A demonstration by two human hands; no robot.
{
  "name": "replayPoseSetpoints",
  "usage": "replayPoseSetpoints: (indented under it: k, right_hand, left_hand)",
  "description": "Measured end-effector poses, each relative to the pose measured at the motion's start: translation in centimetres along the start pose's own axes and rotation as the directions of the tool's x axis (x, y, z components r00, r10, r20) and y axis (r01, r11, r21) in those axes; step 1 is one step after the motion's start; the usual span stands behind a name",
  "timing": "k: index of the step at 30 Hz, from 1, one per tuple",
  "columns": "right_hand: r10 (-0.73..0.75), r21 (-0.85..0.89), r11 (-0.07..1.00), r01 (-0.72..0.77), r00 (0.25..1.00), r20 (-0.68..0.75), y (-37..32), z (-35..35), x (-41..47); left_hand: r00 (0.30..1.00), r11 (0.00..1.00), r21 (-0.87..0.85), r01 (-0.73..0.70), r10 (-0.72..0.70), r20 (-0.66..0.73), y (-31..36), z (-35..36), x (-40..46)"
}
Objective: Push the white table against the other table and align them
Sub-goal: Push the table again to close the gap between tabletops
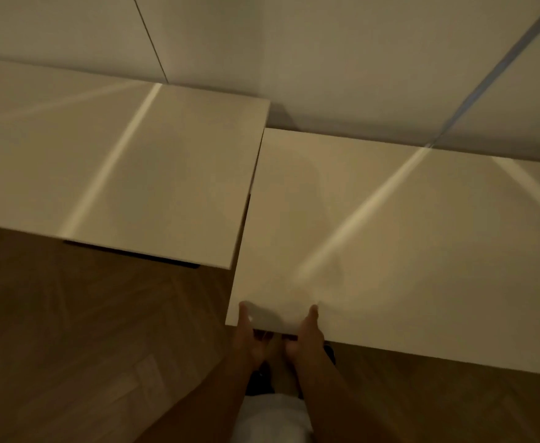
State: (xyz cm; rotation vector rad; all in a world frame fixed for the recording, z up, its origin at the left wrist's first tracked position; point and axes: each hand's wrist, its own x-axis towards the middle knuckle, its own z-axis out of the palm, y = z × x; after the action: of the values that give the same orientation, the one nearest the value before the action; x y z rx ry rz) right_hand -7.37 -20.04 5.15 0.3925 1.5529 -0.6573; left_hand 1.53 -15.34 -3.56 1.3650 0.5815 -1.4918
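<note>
While both hands hold near edge, white table lies offset beside other table.

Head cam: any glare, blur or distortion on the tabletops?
Head view: dim, warm light; bright streaks of glare cross the left table and the gripped white table; soft blur throughout, worst at the left hand and right hand; wide-angle lens bends the table edges.
</note>
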Motion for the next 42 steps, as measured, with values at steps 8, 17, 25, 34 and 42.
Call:
replayPoseSetpoints:
  k: [8, 17, 25, 34, 42]
  right_hand:
    - [-0.180, -0.045, 0.983, 0.175, 0.969, -0.169, 1.8, 1.1, 4.0]
    - [-0.214, -0.063, 0.977, 0.206, 0.962, -0.169, 2.9, 2.0, 9.7]
    - [-0.188, -0.058, 0.982, 0.180, 0.961, -0.205, 3.0, 3.5, 14.8]
    - [-0.132, 0.041, 0.988, 0.150, 0.946, -0.297, 0.5, 6.7, 9.9]
    - [-0.084, -0.046, 0.996, 0.076, 0.973, -0.213, -0.2, 6.0, 11.0]
  left_hand:
    - [0.996, 0.987, 0.131, -0.089, 0.087, 0.026, 0.5, -1.3, 0.9]
    - [0.998, 0.990, 0.127, -0.062, 0.061, 0.011, 1.7, -0.2, 1.1]
    - [0.993, 0.982, 0.164, -0.091, 0.102, -0.060, 3.6, 0.6, 2.2]
    - [0.993, 0.982, 0.178, -0.068, 0.084, -0.082, 5.4, 1.2, 4.7]
    - [0.996, 0.981, 0.173, -0.085, 0.082, 0.022, 5.4, 1.0, 4.5]
